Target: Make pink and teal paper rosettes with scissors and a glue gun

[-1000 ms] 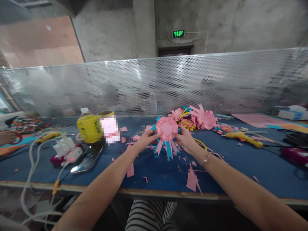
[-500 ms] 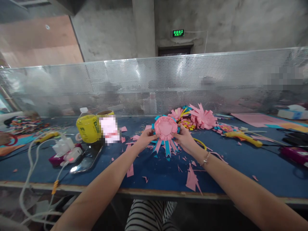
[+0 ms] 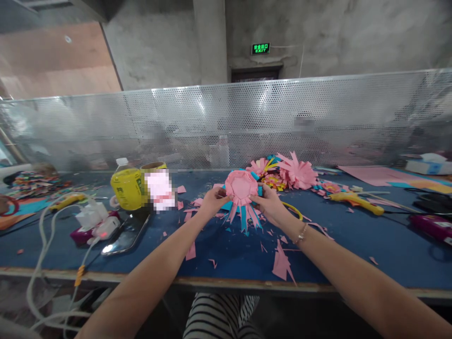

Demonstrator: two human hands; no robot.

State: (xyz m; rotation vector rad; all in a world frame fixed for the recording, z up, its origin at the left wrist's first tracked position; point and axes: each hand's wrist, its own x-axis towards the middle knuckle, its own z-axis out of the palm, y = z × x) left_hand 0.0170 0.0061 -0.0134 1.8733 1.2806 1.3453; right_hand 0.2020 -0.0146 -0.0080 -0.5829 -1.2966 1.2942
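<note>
Paper rosette (image 3: 241, 186): mid-table (image 3: 236, 259); I judge it mostly built, tails (image 3: 245, 222) on; what's left I can't tell.
Right hand (image 3: 270, 202): gripping its right edge.
Left hand (image 3: 212, 202): gripping its left edge.
Paper scrap (image 3: 281, 264): loose, near right.

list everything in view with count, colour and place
table: 1, blue, foreground
paper rosette: 1, pink and blue, centre
paper flowers: several, mostly pink, beyond rosette
paper scraps: many, mostly pink, across table
hand tools: 2, yellow, left and right
bottle: 1, yellow, left
blurred-out item: 1, pale, beside bottle
phone: 1, dark, before bottle
cables: several, white, left
plugs: several, white, left
tissue box: 1, white and blue, right
paper sheets: several, pink, blue, orange, both sides
metal screen: 1, silver, behind table
exit sign: 1, green, at back wall
other person's hand: 1, cropped, left edge
left hand: 1, bare, on rosette
right hand: 1, bare, on rosette
legs: 2, striped, below
</note>
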